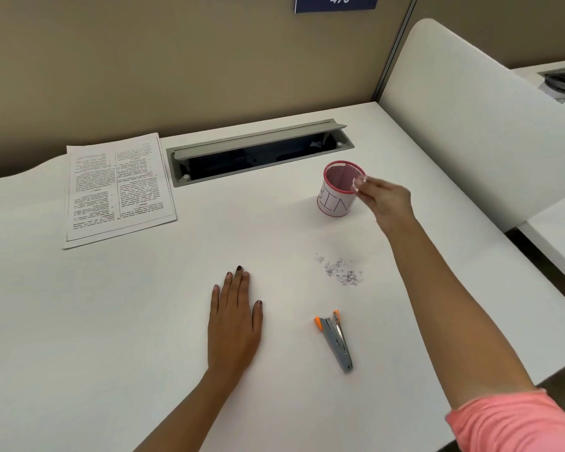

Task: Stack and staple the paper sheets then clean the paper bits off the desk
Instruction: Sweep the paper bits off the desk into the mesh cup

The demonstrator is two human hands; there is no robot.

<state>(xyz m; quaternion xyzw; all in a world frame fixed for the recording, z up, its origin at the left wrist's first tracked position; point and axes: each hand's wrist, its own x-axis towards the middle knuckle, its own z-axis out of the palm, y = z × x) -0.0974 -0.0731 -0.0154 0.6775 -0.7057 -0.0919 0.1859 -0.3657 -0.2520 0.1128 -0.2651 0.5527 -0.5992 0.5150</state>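
Paper bits [341, 271] heaped right of centre on worktop [144, 321], some pinched in right hand [384, 199] grip over far bin [338, 190], left hand [235, 318] flat, empty; cleaning underway, releasing next.

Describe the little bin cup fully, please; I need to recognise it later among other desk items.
The bin is a small round cup of pink wire mesh with a pink rim, its lower body wrapped in white paper hand-lettered "BIN". It stands upright and open-topped on the white desk, just in front of the open cable tray. The right hand is at its rim, fingertips pinching small white bits over the opening. Its contents cannot be made out.
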